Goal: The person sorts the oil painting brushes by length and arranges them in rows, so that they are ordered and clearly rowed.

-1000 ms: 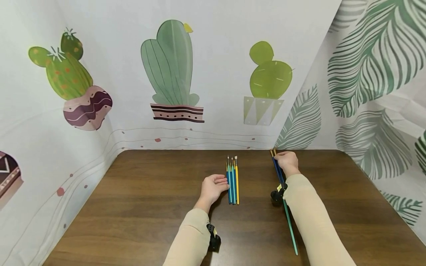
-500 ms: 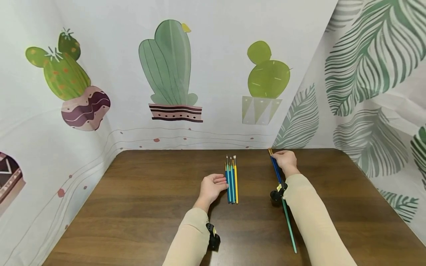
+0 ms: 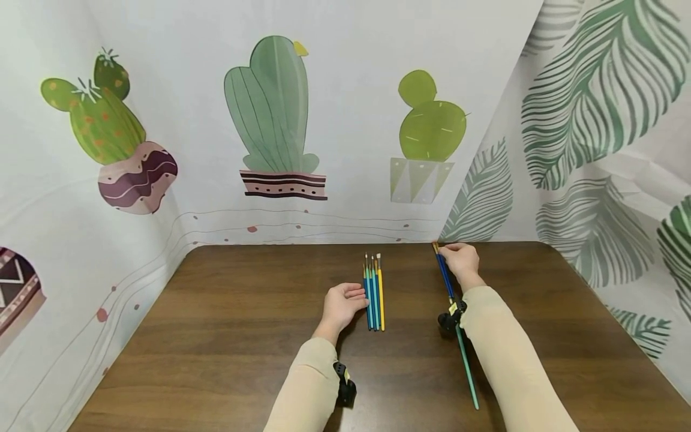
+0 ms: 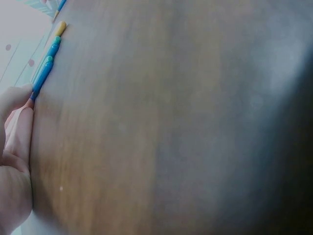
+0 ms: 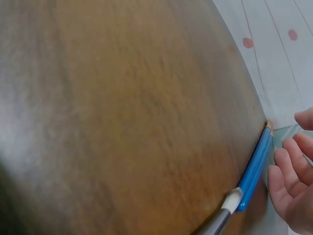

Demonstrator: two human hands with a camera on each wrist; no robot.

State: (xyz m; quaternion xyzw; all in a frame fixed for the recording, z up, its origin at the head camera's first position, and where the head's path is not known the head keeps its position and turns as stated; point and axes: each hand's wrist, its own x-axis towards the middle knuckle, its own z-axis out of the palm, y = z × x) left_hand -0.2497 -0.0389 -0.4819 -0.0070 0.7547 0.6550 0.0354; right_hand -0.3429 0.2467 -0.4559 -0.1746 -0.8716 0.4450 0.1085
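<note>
A row of several paintbrushes (image 3: 373, 303) with blue and turquoise handles, plus a yellow paintbrush (image 3: 381, 300) on its right side, lies mid-table, bristles toward the wall. My left hand (image 3: 341, 306) rests at the row's left side, fingers loosely extended and thumb at the handles. Farther right, two blue paintbrushes (image 5: 257, 166) lie side by side near the back edge. Below them is a long green-handled paintbrush (image 3: 467, 369) with a pale tip, partly hidden by my right wrist. Relaxed fingers of my right hand (image 3: 462, 261) are beside the blue brushes' bristle ends; contact is unclear.
The brown wooden table (image 3: 243, 336) ends at a white wall cloth (image 3: 356, 120) printed with cacti and leaves. Black wrist cameras (image 3: 345, 387) are strapped to both sleeves.
The bristle ends of the two blue paintbrushes, spread apart earlier, now lie closer together beside my right hand. My left hand stays by the row. The head view has shifted slightly.
</note>
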